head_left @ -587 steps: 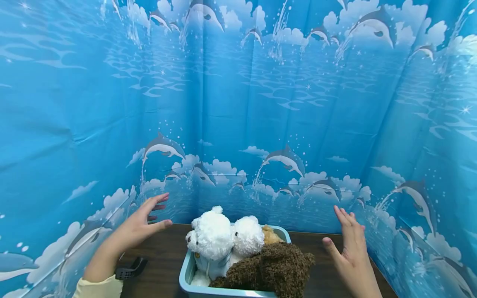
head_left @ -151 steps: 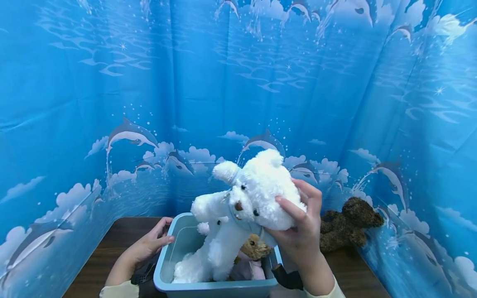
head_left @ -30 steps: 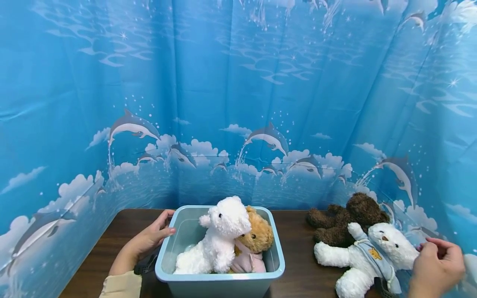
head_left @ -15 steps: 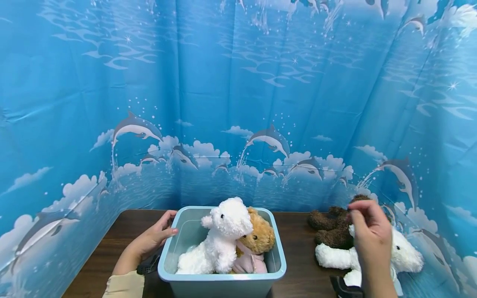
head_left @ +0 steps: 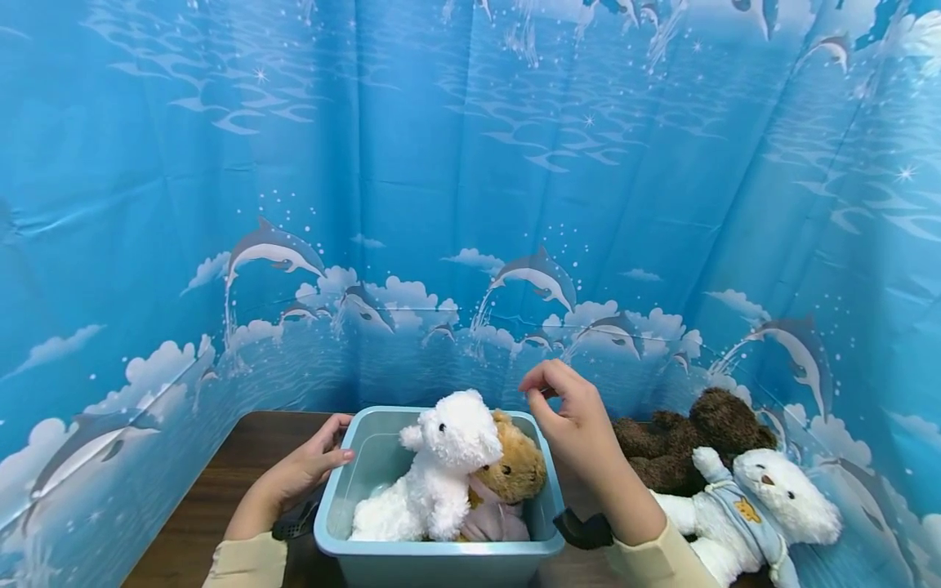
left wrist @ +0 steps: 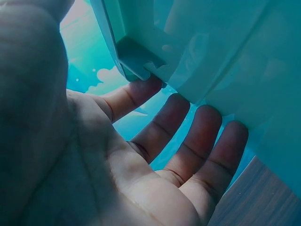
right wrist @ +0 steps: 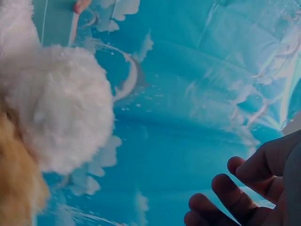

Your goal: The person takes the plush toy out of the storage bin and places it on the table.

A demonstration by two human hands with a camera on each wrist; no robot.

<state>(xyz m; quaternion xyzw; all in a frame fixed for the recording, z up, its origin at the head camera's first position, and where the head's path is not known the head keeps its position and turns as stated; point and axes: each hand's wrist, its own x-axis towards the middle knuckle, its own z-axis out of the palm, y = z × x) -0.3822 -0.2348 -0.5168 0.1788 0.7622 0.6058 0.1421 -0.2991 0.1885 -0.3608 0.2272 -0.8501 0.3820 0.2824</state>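
Note:
A light blue plastic bin [head_left: 441, 550] stands on the table. My left hand [head_left: 305, 469] holds its left rim, thumb on top; in the left wrist view the fingertips [left wrist: 207, 117] touch the bin's outer wall. Inside sit a white plush animal [head_left: 452, 445] and a tan teddy bear [head_left: 518, 465] in pale pink clothing, partly hidden behind it. My right hand [head_left: 577, 420] hovers above the bin's right side, fingers loosely bent, holding nothing. The right wrist view has the white plush animal [right wrist: 70, 108] to the left, apart from that hand [right wrist: 240, 193].
A brown teddy bear [head_left: 662, 449] lies on the table to the right. In front of it lies a white teddy bear [head_left: 797, 498] in a light blue top. A blue dolphin-print curtain [head_left: 470, 204] surrounds the dark wooden table [head_left: 198, 490].
Over the earlier frames, the brown bear and then the white bear in blue left the bin for the table's right. My right hand has since moved left, back to the bin. The left stays put.

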